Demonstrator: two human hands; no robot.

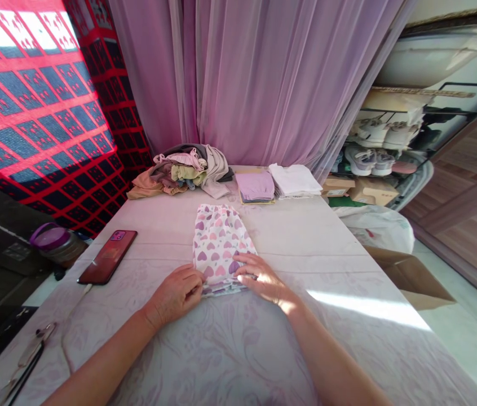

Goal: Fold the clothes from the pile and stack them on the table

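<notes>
The heart-print garment (pixel 220 239) lay folded flat at the middle of the table (pixel 348 265), its near edge under both hands. The right hand (pixel 264 277) rested on the near right corner, fingers spread and flat. The left hand (pixel 178 293) curled against the near left edge; whether it pinched cloth could not be told. A red phone (pixel 109 256) lay to the left, and 2 folded stacks (pixel 278 183) and a loose clothes pile (pixel 181 171) sat beyond.

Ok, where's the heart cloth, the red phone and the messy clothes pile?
heart cloth (pixel 220 242), head view, middle of the fabric.
red phone (pixel 109 256), head view, middle of its back.
clothes pile (pixel 183 172), head view, top of the heap.
</notes>
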